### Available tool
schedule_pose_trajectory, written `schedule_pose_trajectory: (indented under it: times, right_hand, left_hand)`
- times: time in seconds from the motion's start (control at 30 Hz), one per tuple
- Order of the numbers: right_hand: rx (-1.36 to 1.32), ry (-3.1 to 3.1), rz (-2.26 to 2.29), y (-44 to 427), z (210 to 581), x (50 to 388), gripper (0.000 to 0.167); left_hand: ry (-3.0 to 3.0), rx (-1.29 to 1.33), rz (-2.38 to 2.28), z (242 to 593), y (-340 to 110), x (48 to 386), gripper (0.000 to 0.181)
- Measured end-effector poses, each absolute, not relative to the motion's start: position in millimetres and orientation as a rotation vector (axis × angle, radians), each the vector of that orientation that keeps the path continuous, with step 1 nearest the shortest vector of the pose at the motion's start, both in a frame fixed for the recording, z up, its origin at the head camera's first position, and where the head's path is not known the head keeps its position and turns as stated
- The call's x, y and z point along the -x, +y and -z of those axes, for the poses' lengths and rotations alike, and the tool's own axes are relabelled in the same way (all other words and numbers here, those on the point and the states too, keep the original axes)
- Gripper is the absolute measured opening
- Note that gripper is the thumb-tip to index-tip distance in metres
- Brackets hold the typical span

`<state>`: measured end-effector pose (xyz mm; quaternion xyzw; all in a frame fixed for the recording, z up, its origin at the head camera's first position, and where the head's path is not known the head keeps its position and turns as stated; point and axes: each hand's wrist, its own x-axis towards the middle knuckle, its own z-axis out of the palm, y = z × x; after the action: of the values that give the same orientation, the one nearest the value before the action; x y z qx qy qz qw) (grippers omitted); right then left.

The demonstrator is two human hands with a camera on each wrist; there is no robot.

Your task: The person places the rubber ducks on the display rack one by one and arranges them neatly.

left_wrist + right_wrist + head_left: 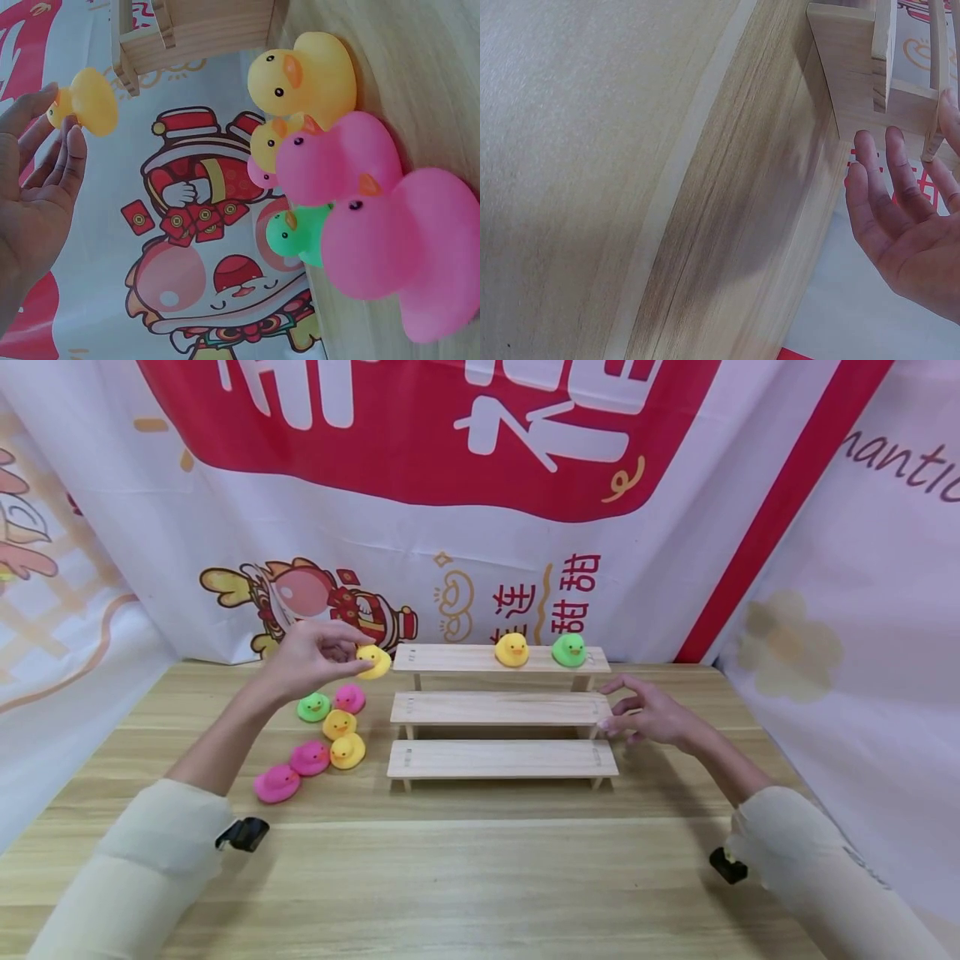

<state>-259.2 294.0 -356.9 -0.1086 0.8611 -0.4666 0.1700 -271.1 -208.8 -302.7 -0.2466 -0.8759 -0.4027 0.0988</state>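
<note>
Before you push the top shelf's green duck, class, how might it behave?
The green duck may rock when nudged, its body being rounded. It could drop off the narrow top shelf if pushed backward. It is probably light: the left hand pinches a similar yellow duck aloft.

The person wears loose, cream-coloured long sleeves, the left sleeve (127, 877) and the right sleeve (832, 877) both bunched into soft creases at the cuff and ending partway along the forearm, with a line of small dark lettering (866, 867) along the right one, too blurred to read. A compact, blocky black wrist camera sits beside each cuff, the left camera (242, 833) and the right camera (727, 866). The left hand (318, 652) and right hand (648, 710) are bare, slim-fingered.
</note>
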Motion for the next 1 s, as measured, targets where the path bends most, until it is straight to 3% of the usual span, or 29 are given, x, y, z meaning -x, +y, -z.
schedule_pose_trajectory:
  times: [1.0]
  right_hand:
    - [0.369, 2.442, 1.373, 296, 360, 258, 0.054]
  left_hand:
    - [-2.465, 0.777, 1.365, 308, -149, 287, 0.027]
